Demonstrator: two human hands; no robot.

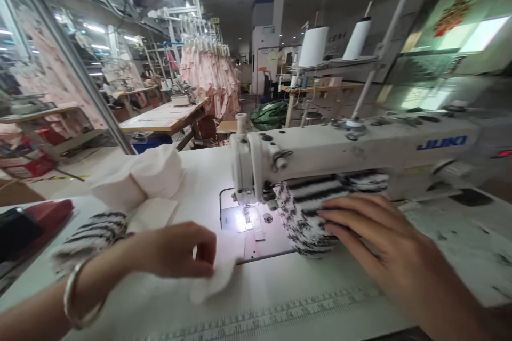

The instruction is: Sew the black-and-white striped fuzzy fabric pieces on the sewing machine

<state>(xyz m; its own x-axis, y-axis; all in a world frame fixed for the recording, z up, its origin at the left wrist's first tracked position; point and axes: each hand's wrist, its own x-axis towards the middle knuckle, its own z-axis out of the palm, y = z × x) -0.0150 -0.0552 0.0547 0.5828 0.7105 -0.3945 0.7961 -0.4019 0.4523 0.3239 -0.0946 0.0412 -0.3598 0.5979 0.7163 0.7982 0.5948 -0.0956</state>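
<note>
My left hand [176, 253] pinches a small white fabric piece [218, 272] in front of the lit needle plate [244, 221] of a white Juki sewing machine [360, 152]. A silver bangle [74, 293] sits on that wrist. My right hand [384, 245] lies flat, fingers together, on a black-and-white striped fuzzy fabric piece [304, 213] under the machine's arm, right of the needle.
White fabric pieces [148, 176] are piled on the table [208, 170] at left, with another striped fuzzy piece [92, 232] and a red object [44, 216] beside them. A printed ruler [280, 309] runs along the front edge. Thread cones [314, 45] stand behind; pink garments [208, 72] hang beyond.
</note>
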